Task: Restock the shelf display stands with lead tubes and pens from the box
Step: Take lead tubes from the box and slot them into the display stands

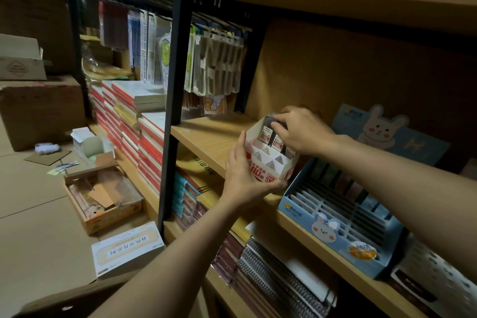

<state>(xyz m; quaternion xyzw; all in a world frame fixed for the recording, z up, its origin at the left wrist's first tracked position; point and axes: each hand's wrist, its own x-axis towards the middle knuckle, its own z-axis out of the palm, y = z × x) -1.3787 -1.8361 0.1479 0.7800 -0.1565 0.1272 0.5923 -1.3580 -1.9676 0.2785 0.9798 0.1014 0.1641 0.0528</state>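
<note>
A small white and red display stand (268,162) sits near the front edge of the wooden shelf (206,137). My left hand (241,170) grips its front left side. Several dark lead tubes (277,141) with white and red labels stand in its back row; the front cells look empty. My right hand (299,130) reaches over the stand from the right, fingers pinched on a dark lead tube (269,121) at the back left cell. To the right stands a blue rabbit display stand (335,222) with many slots, a few dark items in its rear rows.
A black upright post (171,100) bounds the shelf's left end. Hanging stationery packs (214,59) are behind it. Notebook stacks (129,121) and spiral pads fill lower shelves. On the floor lie an open wooden-coloured box (103,199), a white box (126,250) and cardboard cartons.
</note>
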